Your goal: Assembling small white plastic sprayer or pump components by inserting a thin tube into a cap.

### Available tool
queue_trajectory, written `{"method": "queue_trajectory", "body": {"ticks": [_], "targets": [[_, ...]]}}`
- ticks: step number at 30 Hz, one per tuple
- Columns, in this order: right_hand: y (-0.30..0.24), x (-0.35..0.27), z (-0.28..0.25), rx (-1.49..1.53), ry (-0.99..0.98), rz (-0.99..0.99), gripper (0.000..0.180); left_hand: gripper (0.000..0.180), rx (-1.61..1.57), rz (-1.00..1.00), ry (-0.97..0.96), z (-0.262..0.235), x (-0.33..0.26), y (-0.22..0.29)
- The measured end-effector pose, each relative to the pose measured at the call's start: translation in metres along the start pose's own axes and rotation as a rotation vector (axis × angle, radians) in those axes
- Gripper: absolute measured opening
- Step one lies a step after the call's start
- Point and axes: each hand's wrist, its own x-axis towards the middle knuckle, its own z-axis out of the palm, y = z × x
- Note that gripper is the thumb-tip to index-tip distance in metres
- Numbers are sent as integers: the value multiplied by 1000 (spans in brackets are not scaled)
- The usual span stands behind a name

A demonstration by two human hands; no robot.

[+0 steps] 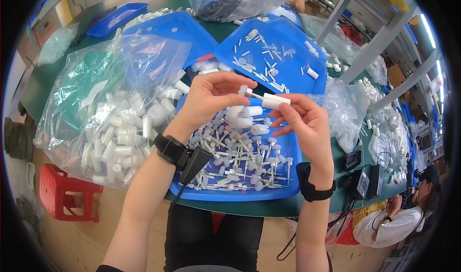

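Between thumb and fingers, my left hand (211, 96) pinches a small translucent white plastic piece (244, 90) with a thin stem. A white plastic tube (275, 101) is gripped in my right hand (305, 120). The stem points into the near end of the tube; whether it is inside cannot be made out. Both hands are over a blue tray (240, 195) holding many thin-stemmed white pieces (230, 161) and a few larger white caps (240, 122). Each wrist wears a black strap, and the left one carries a black device (194, 165).
A clear bag (115, 142) of white tubes lies left of the tray. Another blue tray (269, 55) with small white parts stands beyond my hands. A red stool (67, 192) is at the lower left. Another person (394, 224) sits at the right.
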Motion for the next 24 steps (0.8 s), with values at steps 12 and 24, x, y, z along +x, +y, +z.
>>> {"method": "queue_trajectory", "body": {"ticks": [12,24], "targets": [[16,1,14,-175,32,-40,28,36,75,-20,-101,-1,-3,-1],[10,-16,11,-526,20,-217,35,34,41,-90,-153,-1,-5,2]]}}
